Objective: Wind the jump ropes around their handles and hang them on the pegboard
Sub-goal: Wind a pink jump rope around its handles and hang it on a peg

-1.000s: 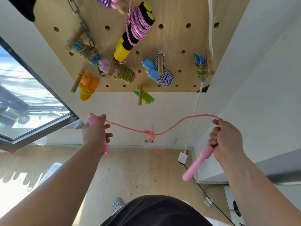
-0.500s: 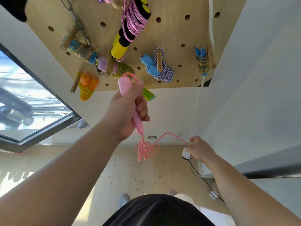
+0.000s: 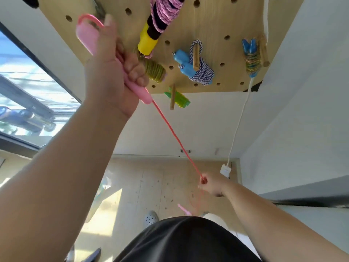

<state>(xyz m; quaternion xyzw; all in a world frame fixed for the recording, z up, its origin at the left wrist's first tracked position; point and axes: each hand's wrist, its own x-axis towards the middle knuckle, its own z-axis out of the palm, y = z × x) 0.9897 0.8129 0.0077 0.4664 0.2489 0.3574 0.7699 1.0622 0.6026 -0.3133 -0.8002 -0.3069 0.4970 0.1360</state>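
Wooden pegboard [image 3: 217, 19] with wound jump ropes [image 3: 196, 67] on pegs [image 3: 196, 57]; light plank floor [image 3: 151, 186] below

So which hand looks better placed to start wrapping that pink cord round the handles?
Probably the right hand: it pinches the pink cord low down, free to circle. The left hand is raised by the pegboard, gripping the pink handles.

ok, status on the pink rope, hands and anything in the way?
Left hand shut on pink handle, raised by the pegboard. Right hand pinching the pink rope, taut between hands. Not yet wound. Nearby pegs already hold wound ropes.
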